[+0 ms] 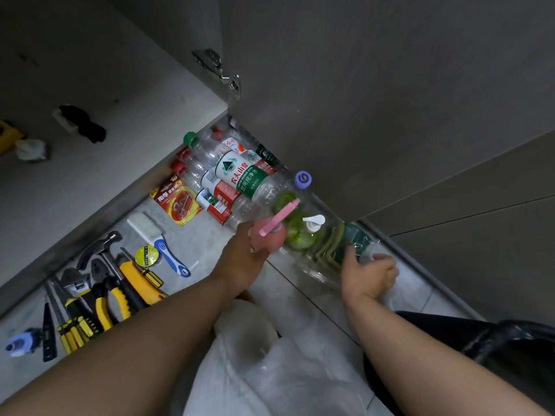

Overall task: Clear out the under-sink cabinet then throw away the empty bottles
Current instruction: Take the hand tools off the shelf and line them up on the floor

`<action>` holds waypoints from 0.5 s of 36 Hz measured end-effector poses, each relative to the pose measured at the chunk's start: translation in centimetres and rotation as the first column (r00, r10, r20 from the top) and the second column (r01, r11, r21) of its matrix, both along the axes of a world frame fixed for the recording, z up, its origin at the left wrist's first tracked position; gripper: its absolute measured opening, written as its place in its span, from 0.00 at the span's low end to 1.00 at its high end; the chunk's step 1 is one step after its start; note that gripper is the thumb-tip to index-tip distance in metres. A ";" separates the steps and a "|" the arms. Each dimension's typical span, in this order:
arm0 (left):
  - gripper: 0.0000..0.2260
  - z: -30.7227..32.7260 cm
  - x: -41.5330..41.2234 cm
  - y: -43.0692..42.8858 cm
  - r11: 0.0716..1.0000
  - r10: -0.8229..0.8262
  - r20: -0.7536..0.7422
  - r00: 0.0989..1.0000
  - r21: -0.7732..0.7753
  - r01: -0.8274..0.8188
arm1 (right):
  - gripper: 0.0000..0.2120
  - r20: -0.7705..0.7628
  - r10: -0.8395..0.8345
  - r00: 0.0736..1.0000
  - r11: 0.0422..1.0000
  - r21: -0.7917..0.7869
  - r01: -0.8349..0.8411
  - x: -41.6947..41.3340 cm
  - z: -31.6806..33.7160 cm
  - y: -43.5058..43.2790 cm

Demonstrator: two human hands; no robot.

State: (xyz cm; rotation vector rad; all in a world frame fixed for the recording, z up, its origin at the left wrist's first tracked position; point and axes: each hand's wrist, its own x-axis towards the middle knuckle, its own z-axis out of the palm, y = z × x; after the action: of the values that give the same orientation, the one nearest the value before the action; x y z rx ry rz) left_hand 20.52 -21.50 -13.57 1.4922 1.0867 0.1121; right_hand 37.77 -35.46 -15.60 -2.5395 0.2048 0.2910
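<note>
The left hand's fingertips are hidden behind the pink bottle it grips (its top is a blur). The right hand curls around the clear wrap of a sponge pack; the wrap's edges are hard to trace. A yellow thing in the cabinet is cut off at the left edge. The open door hides the far end of the bottles, which are heaped on the floor just beside a green pump bottle. Tools, a brush and a bag lie near. The green-label bottle lies on top on its side, with its long axis diagonal and its cap pointing up-left towards the cabinet.
</note>
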 end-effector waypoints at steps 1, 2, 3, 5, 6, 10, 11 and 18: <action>0.21 0.0 0.0 0.1 0.998 0.001 -0.017 1.000 -0.068 -0.002 | 0.32 -0.141 -0.042 0.989 0.999 -0.014 0.041 0.9 -0.4 -0.1; 0.21 0.1 0.0 0.1 0.990 0.015 -0.004 1.000 -0.144 -0.015 | 0.35 -0.303 -0.047 0.952 0.999 0.001 0.049 1.7 -0.8 -0.2; 0.20 0.4 0.1 0.2 0.976 0.035 0.020 0.999 -0.214 -0.030 | 0.37 -0.452 -0.029 0.891 0.996 0.060 0.062 2.2 -1.1 -0.3; 0.21 0.7 0.3 0.3 0.959 0.055 0.051 0.997 -0.282 -0.039 | 0.38 -0.635 0.027 0.772 0.966 0.215 0.142 2.7 -1.5 -0.6; 0.22 0.7 0.4 0.4 0.956 0.059 0.060 0.996 -0.292 -0.039 | 0.37 -0.651 0.059 0.757 0.953 0.262 0.151 2.9 -1.7 -0.8; 0.22 0.3 0.7 0.6 0.941 0.066 0.054 0.996 -0.336 -0.044 | 0.34 -0.710 0.123 0.693 0.900 0.374 0.224 3.6 -2.7 -1.4; 0.22 0.2 0.7 0.7 0.935 0.067 0.047 0.997 -0.351 -0.046 | 0.32 -0.738 0.141 0.659 0.879 0.400 0.260 3.7 -2.8 -1.4; 0.27 0.3 0.9 0.7 0.926 0.053 0.024 0.998 -0.374 -0.041 | 0.28 -0.801 0.183 0.570 0.829 0.437 0.348 3.5 -2.3 -2.6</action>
State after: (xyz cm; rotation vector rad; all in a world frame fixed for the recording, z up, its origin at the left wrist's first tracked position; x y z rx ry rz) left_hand 21.45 -20.78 -13.31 1.1173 1.0495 -0.0367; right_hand 41.29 -38.06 -17.90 -1.6078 0.5135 1.3094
